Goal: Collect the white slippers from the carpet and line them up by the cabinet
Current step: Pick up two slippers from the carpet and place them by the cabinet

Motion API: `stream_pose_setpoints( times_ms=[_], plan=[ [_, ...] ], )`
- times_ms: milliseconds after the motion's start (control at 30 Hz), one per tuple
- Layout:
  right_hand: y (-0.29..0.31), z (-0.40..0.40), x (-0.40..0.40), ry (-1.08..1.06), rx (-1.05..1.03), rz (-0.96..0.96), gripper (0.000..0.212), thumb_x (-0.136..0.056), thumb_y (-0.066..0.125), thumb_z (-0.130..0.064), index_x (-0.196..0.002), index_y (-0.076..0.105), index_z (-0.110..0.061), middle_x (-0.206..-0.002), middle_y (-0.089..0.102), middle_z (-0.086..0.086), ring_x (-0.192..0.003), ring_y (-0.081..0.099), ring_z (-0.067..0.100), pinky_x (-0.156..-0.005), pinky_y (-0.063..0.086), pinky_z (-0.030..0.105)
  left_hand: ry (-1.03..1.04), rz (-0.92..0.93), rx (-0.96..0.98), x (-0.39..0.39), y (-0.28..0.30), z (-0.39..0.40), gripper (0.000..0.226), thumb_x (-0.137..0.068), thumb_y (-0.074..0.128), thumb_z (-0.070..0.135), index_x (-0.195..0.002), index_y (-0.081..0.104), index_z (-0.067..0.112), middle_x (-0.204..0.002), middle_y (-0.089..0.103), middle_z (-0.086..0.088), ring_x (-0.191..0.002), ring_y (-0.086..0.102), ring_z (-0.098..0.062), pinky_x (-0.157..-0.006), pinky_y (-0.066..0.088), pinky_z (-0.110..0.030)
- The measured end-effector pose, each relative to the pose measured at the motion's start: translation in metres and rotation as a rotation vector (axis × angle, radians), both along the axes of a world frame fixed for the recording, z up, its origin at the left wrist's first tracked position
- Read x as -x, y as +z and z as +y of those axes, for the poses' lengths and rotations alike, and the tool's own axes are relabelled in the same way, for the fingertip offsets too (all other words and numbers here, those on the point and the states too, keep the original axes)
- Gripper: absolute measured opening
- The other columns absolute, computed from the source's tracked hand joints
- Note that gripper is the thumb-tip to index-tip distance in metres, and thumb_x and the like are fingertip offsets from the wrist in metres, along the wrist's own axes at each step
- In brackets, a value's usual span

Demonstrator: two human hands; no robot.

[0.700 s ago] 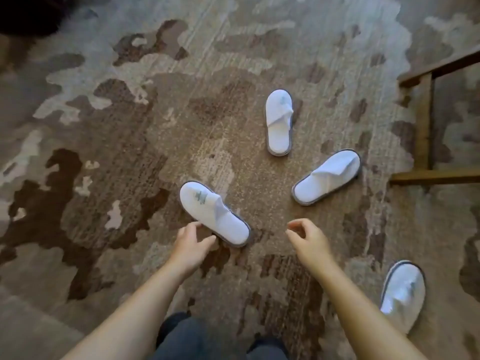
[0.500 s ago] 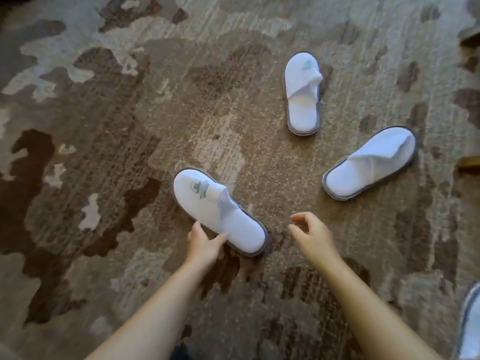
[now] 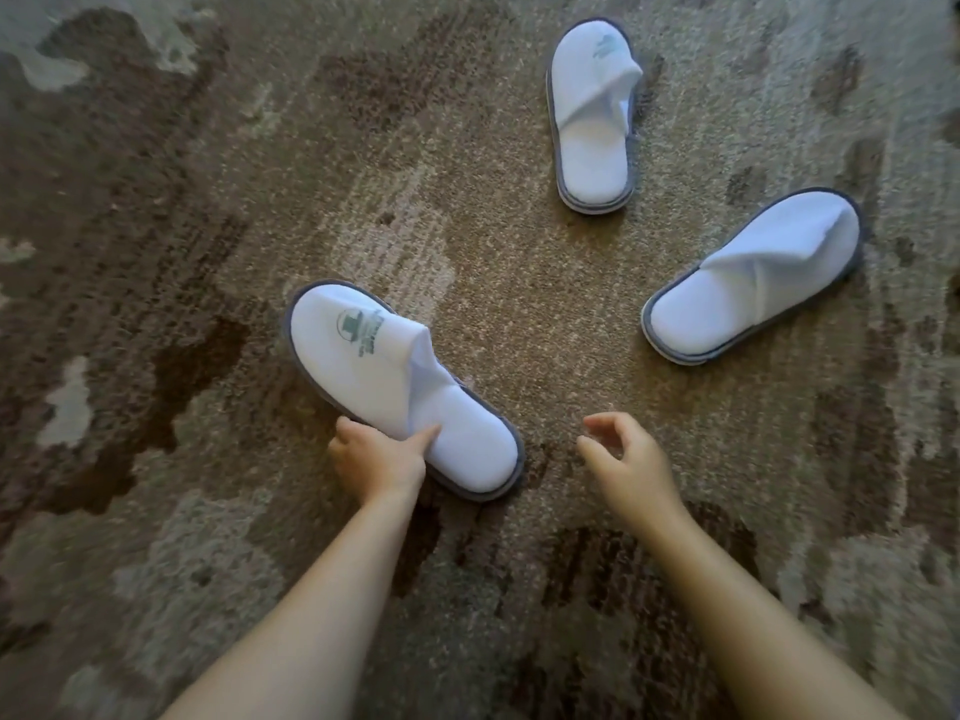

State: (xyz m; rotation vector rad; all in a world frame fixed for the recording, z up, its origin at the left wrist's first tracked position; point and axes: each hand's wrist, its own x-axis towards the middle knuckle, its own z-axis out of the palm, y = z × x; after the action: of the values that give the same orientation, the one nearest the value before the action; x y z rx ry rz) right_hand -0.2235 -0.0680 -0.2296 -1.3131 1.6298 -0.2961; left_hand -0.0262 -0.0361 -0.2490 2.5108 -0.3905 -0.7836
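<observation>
The left hand point(image 3: 378, 457) is on the nearest slipper point(image 3: 400, 387), which lies flat on the carpet point(image 3: 182, 252) with its toe pointing up and to the left. The thumb presses on the white upper near the mouth, and the other fingers curl at the sole's outer edge. This left grip is closing on the slipper, but the slipper has not yet left the pile. The right hand point(image 3: 621, 462) hovers just to the right of the heel, loosely curled, holding nothing and touching nothing.

Two more slippers lie beyond the hands: a far slipper point(image 3: 592, 122) straight ahead of the right hand, and a right slipper point(image 3: 753, 278) further to that hand's right. Both are well apart from either grip. No cabinet is in view.

To do this step well, the fingers probably need to slide under the sole edge, so the pinch takes sole and upper together. The upper looks soft and thin, so a pinch on cloth alone would likely let the slipper droop or fold. A hold near the middle should keep it level. The free right hand is best placed to reach for the right slipper, so two travel together. None has been collected yet, so the task appears to be at its start.
</observation>
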Motion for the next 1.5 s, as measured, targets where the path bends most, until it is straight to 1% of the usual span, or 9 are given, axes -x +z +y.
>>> stream_pose_setpoints(
  times_ms=[200, 400, 633, 767, 900, 1033, 1200, 1300, 1500],
  plan=[
    [-0.014, -0.014, 0.023, -0.212, 0.106, 0.048, 0.037, -0.082, 0.058, -0.015, -0.118, 0.049, -0.009, -0.122, 0.053, 0.013, -0.111, 0.048, 0.023, -0.095, 0.038, 0.034, -0.101, 0.077, 0.231, 0.009, 0.001, -0.021, 0.061, -0.065, 0.075, 0.011, -0.110, 0.036, -0.004, -0.111, 0.051, -0.024, -0.099, 0.051, -0.031, -0.075, 0.036, -0.032],
    [-0.020, -0.078, 0.043, -0.678, 0.145, 0.063, 0.061, -0.078, 0.066, -0.020, -0.126, 0.033, 0.000, -0.129, 0.045, 0.022, -0.116, 0.046, 0.034, -0.100, 0.037, 0.041, -0.224, 0.267, 0.515, 0.022, 0.017, -0.064, 0.056, -0.077, 0.061, 0.000, -0.124, 0.031, 0.001, -0.107, 0.049, -0.008, -0.095, 0.051, -0.020, -0.075, 0.039, -0.024],
    [-0.037, -0.127, 0.036, -0.888, 0.014, 0.121, 0.085, -0.062, 0.079, -0.029, -0.126, 0.031, -0.001, -0.136, 0.042, 0.020, -0.126, 0.040, 0.036, -0.107, 0.032, 0.048, -0.347, 0.383, 0.544, 0.030, 0.010, -0.088, 0.044, -0.080, 0.055, -0.005, -0.121, 0.039, 0.003, -0.103, 0.058, -0.014, -0.083, 0.058, -0.019, -0.064, 0.050, -0.018],
    [-0.034, -0.124, 0.039, -0.847, 0.068, 0.097, 0.070, -0.066, 0.077, -0.022, -0.118, 0.038, 0.002, -0.131, 0.047, 0.020, -0.121, 0.046, 0.032, -0.102, 0.035, 0.040, -0.332, 0.445, 0.568, 0.025, 0.017, -0.083, 0.037, -0.081, 0.054, -0.004, -0.116, 0.043, 0.002, -0.095, 0.059, -0.005, -0.067, 0.061, -0.005, -0.056, 0.051, -0.010],
    [-0.009, -0.099, 0.036, -0.742, 0.167, 0.036, 0.043, -0.081, 0.061, -0.016, -0.112, 0.040, 0.005, -0.122, 0.051, 0.022, -0.112, 0.049, 0.029, -0.082, 0.037, 0.026, -0.350, 0.471, 0.546, 0.021, 0.044, -0.079, 0.017, -0.080, 0.057, -0.001, -0.084, 0.051, 0.015, -0.078, 0.058, 0.002, -0.050, 0.059, 0.008, -0.049, 0.050, -0.008],
    [0.068, -0.068, 0.031, -0.647, 0.229, -0.056, 0.032, -0.087, 0.051, -0.008, -0.112, 0.038, 0.008, -0.099, 0.047, 0.012, -0.092, 0.046, 0.019, -0.067, 0.034, 0.023, -0.358, 0.454, 0.564, 0.021, 0.121, -0.076, 0.015, -0.081, 0.057, 0.003, -0.086, 0.050, 0.015, -0.078, 0.057, 0.002, -0.065, 0.057, -0.009, -0.050, 0.049, -0.008],
    [0.232, -0.025, 0.026, -0.568, 0.334, -0.123, 0.021, -0.088, 0.048, -0.011, -0.105, 0.038, -0.007, -0.080, 0.047, -0.012, -0.074, 0.050, 0.012, -0.065, 0.042, 0.020, -0.376, 0.402, 0.621, 0.022, 0.273, -0.065, 0.021, -0.081, 0.058, 0.004, -0.098, 0.047, 0.011, -0.077, 0.057, 0.004, -0.063, 0.056, -0.002, -0.051, 0.047, -0.006],
    [0.348, -0.006, 0.031, -0.567, 0.374, -0.159, 0.019, -0.088, 0.048, -0.009, -0.104, 0.038, -0.008, -0.081, 0.045, -0.014, -0.071, 0.048, -0.001, -0.052, 0.040, 0.010, -0.396, 0.387, 0.660, 0.024, 0.379, -0.059, 0.020, -0.081, 0.059, 0.004, -0.096, 0.048, 0.012, -0.078, 0.057, 0.008, -0.056, 0.057, 0.008, -0.051, 0.046, -0.005],
    [0.557, 0.021, 0.052, -0.622, 0.407, -0.158, 0.016, -0.088, 0.049, -0.011, -0.098, 0.037, -0.012, -0.081, 0.044, -0.014, -0.071, 0.048, 0.000, -0.054, 0.043, 0.005, -0.467, 0.448, 0.701, 0.048, 0.581, -0.052, 0.020, -0.080, 0.060, 0.006, -0.096, 0.048, 0.012, -0.082, 0.057, 0.008, -0.071, 0.056, -0.002, -0.054, 0.049, -0.006]
  ],
)
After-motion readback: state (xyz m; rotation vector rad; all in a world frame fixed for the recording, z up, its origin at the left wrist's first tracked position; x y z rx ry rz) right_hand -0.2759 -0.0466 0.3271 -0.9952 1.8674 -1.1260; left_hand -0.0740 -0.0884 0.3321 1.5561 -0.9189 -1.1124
